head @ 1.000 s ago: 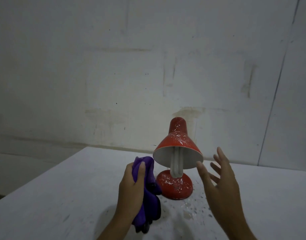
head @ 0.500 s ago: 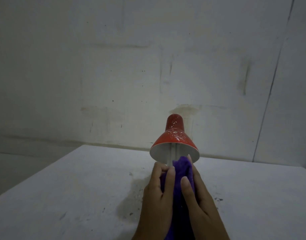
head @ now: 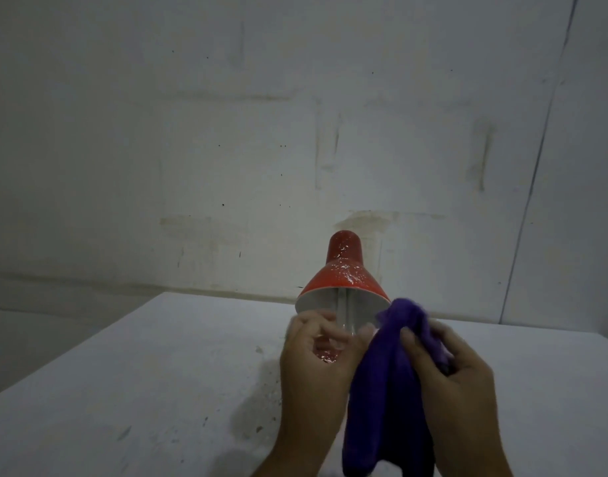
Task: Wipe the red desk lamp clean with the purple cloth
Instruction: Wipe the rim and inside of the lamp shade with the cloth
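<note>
A pale worktop (head: pixel 151 390) with dark specks stands before a stained, scuffed white wall (head: pixel 261 132).

Red desk lamp (head: pixel 344 270) stands on the table near its far edge, cone shade tilted toward the camera, open white interior and pale bulb showing; outer red surface flecked with whitish specks, thickest on the neck and upper shade. Base mostly hidden, only a speckled red patch visible low down. Purple cloth (head: pixel 388 380), soft and bunched, hangs in a long fold just right of the shade's rim, upper end blurred.
</note>
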